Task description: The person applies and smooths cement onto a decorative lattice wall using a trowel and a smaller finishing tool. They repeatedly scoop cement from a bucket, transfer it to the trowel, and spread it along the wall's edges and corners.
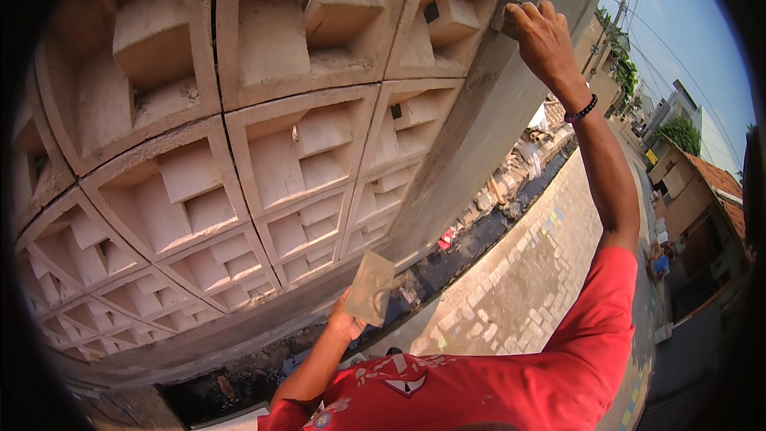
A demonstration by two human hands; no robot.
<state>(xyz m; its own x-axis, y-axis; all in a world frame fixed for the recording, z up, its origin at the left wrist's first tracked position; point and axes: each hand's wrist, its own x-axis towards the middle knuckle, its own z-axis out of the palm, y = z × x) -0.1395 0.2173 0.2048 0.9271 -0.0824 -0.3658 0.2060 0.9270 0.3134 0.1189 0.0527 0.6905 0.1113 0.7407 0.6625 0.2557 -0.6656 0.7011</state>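
My left hand (pixel 345 321) grips a flat, rectangular grey-brown board (pixel 370 288) by its lower left edge; a curved smear marks its face. Raised high, my right hand (pixel 545 40) is closed at the inner edge of the grey cement pillar (pixel 471 124), beside the top of the block wall. What its fingers hold is mostly hidden; a small dark edge shows by the fingertips. The pale openwork block wall (pixel 299 156) fills the left of the head view, with dark gaps between its square blocks. A dark beaded bracelet (pixel 582 109) circles my right wrist.
A ditch of dark water (pixel 487 235) runs along the wall's foot. Heaped rubbish (pixel 511 175) lies along it beyond the pillar. To the right is a paved lane (pixel 511 271), with a tile-roofed house (pixel 702 199) across it. Overhead wires cross the sky.
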